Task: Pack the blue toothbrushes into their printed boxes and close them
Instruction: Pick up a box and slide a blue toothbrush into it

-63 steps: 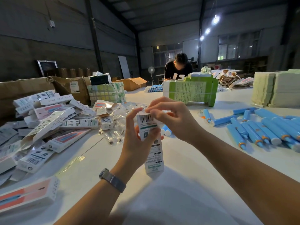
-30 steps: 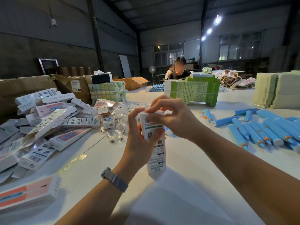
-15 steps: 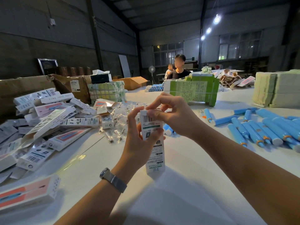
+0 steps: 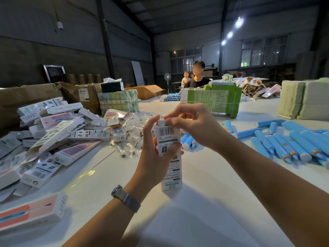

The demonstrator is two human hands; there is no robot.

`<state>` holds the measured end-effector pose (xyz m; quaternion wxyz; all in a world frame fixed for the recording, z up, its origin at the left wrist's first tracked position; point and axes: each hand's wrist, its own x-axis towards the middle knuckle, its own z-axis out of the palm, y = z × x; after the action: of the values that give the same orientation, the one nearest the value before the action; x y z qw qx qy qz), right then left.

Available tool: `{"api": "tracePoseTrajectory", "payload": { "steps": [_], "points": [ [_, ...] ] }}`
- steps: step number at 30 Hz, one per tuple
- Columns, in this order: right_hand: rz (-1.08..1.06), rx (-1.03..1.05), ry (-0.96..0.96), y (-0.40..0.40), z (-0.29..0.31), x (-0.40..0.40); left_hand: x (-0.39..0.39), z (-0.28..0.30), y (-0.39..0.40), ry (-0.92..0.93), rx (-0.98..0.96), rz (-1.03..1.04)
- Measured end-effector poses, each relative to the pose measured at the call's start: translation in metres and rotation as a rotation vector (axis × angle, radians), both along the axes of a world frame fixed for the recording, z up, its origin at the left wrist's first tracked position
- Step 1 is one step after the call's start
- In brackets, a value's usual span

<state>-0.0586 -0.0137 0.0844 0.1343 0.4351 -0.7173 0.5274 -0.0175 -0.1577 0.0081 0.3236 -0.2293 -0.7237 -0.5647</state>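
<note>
Printed box (image 4: 170,157): upright above the worktop (image 4: 204,184) middle. Left hand (image 4: 154,163): fingers curled round the box's middle, thumb tip at its top edge. Right hand (image 4: 194,123): fingers pinching the top flap (image 4: 161,123). Blue toothbrushes (image 4: 292,145): loose along the worktop's right edge. Boxes, heaped (image 4: 53,132): left edge.

Both hands raised, left (image 4: 156,157) gripping, right (image 4: 194,125) pinching
</note>
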Motion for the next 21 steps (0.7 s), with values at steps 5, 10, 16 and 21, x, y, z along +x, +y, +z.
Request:
{"api": "tracePoseTrajectory", "payload": {
  "steps": [5, 10, 16, 21],
  "points": [
    [0.062, -0.004, -0.058, 0.0028, 0.0013, 0.0017, -0.0017, -0.0019, -0.0012, -0.01, -0.02, 0.013],
    [0.068, -0.013, -0.072, 0.0009, -0.0024, 0.0022, -0.0028, -0.002, -0.0014, -0.027, -0.028, 0.022],
    [-0.044, 0.033, 0.12, -0.0031, -0.003, 0.0009, -0.0042, -0.0014, -0.0024, -0.04, -0.022, 0.035],
    [-0.056, 0.031, 0.161, -0.0039, -0.0022, 0.0003, -0.0037, -0.0011, -0.0037, -0.042, -0.022, 0.01]
  ]
}}
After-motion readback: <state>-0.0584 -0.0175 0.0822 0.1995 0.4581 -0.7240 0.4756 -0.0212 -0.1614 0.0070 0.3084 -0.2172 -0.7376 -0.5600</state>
